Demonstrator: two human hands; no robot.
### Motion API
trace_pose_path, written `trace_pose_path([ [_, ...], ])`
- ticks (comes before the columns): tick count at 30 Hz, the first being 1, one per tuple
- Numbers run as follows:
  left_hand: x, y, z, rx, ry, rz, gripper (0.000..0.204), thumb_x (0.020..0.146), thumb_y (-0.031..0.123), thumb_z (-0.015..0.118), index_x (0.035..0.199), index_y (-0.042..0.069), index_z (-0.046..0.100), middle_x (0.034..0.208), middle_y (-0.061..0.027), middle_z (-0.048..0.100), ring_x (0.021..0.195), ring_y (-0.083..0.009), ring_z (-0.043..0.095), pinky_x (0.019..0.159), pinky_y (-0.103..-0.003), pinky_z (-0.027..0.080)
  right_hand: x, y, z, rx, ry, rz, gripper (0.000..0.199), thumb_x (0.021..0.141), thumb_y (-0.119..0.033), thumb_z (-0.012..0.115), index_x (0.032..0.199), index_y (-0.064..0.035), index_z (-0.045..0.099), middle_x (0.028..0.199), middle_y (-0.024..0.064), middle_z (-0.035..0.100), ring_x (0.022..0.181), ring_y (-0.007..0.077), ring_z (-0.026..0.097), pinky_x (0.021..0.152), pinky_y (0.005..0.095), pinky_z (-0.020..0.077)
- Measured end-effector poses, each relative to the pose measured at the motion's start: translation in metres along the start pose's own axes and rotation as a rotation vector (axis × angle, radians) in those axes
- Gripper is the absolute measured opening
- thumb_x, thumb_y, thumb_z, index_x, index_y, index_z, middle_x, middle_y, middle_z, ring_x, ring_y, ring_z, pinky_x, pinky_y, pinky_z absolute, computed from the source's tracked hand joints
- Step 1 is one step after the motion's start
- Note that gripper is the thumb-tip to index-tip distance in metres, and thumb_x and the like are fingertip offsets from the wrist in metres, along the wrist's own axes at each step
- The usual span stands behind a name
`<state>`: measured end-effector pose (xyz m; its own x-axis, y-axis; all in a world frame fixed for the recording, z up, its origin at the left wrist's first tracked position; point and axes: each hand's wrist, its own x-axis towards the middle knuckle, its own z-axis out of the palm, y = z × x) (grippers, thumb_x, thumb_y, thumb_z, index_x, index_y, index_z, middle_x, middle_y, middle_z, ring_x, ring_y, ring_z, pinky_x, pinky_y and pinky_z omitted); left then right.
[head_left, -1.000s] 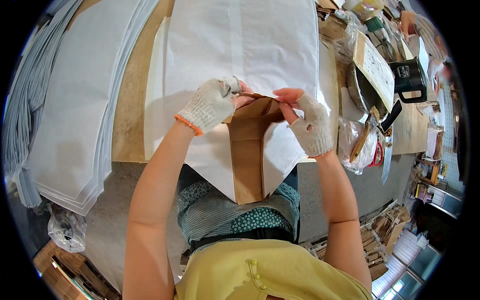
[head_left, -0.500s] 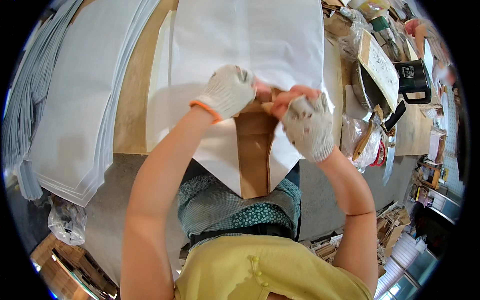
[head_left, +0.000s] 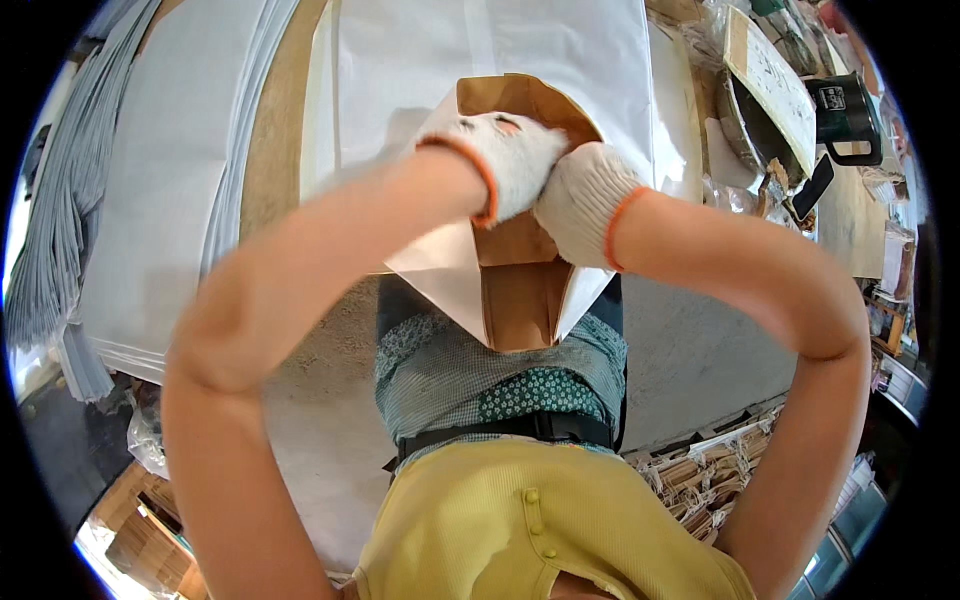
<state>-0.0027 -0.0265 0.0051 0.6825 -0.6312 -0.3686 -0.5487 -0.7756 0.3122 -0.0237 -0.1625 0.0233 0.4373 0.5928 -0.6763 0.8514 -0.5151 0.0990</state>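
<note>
A large paper bag (head_left: 500, 50), white outside and brown inside, lies with one end spread toward me. Its brown end flap (head_left: 520, 95) stands raised at the far side of the spread end, and a brown inner panel (head_left: 520, 300) shows at the near tip. My left hand (head_left: 505, 160), in a white knit glove with an orange cuff, is over the spread end, bent inward at the wrist. Close against it is my right hand (head_left: 590, 205), gloved alike, over the right side of the brown paper. The fingers of both hands are hidden against the paper.
Stacks of white paper sheets or bags (head_left: 170, 160) lie on the left of the wooden table (head_left: 265, 150). On the right are a round pan (head_left: 745, 130) with a white board on it, a black mug (head_left: 845, 120) and a dark handle (head_left: 812, 187). Tied bundles (head_left: 700, 480) sit on the floor.
The brown end has been spread wider and its flap now stands up at the far side. Both hands have turned inward, with elbows out, and their fingers have gone out of sight.
</note>
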Motion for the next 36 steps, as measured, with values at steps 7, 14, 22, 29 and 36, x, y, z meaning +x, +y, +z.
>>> trace_pose_path([
  [7,-0.065,-0.009,0.042,0.458,-0.466,-0.268,0.044,0.078,0.016,0.071,0.120,0.007,0.064,0.136,-0.0145,0.054,0.120,-0.0300,0.056,0.092,-0.041,0.053,-0.009,0.002,0.008,-0.008,-0.268,0.321,0.035,0.085,-0.019,0.067,0.118,-0.0086,0.067,0.114,0.0096,0.066,0.108,0.0245,0.064,0.085,0.0323,0.0528],
  [14,-0.091,-0.007,0.024,0.316,-0.196,-0.118,0.076,0.088,0.033,0.066,0.151,0.010,0.031,0.155,-0.0202,0.030,0.132,-0.0415,0.045,0.103,-0.046,0.046,-0.052,0.010,0.044,-0.026,0.006,0.324,0.044,0.088,-0.010,0.057,0.131,-0.0011,0.056,0.118,0.0136,0.060,0.111,0.0267,0.060,0.091,0.0374,0.0514],
  [22,-0.077,-0.018,0.029,0.096,-0.189,-0.277,0.041,0.087,0.017,0.064,0.124,0.002,0.057,0.124,-0.0191,0.058,0.117,-0.0337,0.058,0.091,-0.039,0.054,-0.032,0.006,0.041,0.170,0.095,0.354,0.020,0.087,-0.018,0.062,0.099,-0.0024,0.062,0.099,0.0153,0.067,0.091,0.0301,0.069,0.075,0.0373,0.0571],
  [29,-0.071,0.015,0.042,-0.060,-0.114,-0.286,0.032,0.085,0.017,0.069,0.110,0.001,0.060,0.109,-0.0168,0.066,0.097,-0.0327,0.069,0.079,-0.043,0.058,-0.007,0.016,0.050,0.335,-0.044,0.439,0.033,0.093,-0.029,0.058,0.101,0.0026,0.061,0.095,0.0246,0.069,0.092,0.0379,0.068,0.079,0.0464,0.0548],
  [36,-0.045,0.012,-0.006,-0.125,-0.252,-0.340,0.044,0.083,0.028,0.072,0.113,-0.001,0.058,0.118,-0.0213,0.064,0.104,-0.0341,0.066,0.084,-0.042,0.056,-0.065,-0.017,0.070,0.493,0.124,0.300,0.036,0.089,-0.033,0.064,0.104,-0.0008,0.065,0.102,0.0199,0.062,0.098,0.0380,0.063,0.088,0.0420,0.0519],
])
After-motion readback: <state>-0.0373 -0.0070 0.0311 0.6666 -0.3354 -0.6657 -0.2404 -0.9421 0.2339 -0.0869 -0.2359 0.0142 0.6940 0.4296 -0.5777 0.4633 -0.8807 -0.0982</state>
